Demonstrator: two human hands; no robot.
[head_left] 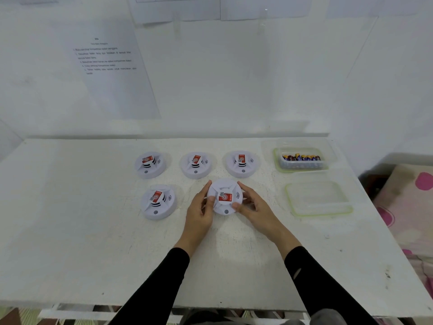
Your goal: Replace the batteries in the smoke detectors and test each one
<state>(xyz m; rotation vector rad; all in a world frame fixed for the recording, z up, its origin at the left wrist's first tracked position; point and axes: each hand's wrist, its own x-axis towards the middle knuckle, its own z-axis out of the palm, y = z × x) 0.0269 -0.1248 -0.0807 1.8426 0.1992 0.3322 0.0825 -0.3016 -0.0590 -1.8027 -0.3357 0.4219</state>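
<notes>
Gripping a white smoke detector (pixel 225 198) from both sides, the person's two hands meet at the middle of the white table (pixel 93 231). The left hand (pixel 201 211) curls its fingers against the detector's left edge with the thumb on its top face; the right hand (pixel 251 204) wraps the right edge, thumb near the front rim. Both are partly closed around the unit, which sits on the table or just above it; which one cannot be told. Black sleeves (pixel 164 277) cover both forearms.

Left of the held unit lies another detector (pixel 158 202). To the right sits an empty clear container (pixel 318 199) with a green rim. Further back, three more detectors (pixel 196 165) stand in a row, and to their right a clear tub (pixel 302 160) holds batteries (pixel 301 157). Printed sheets (pixel 107 57) hang on the wall behind.
</notes>
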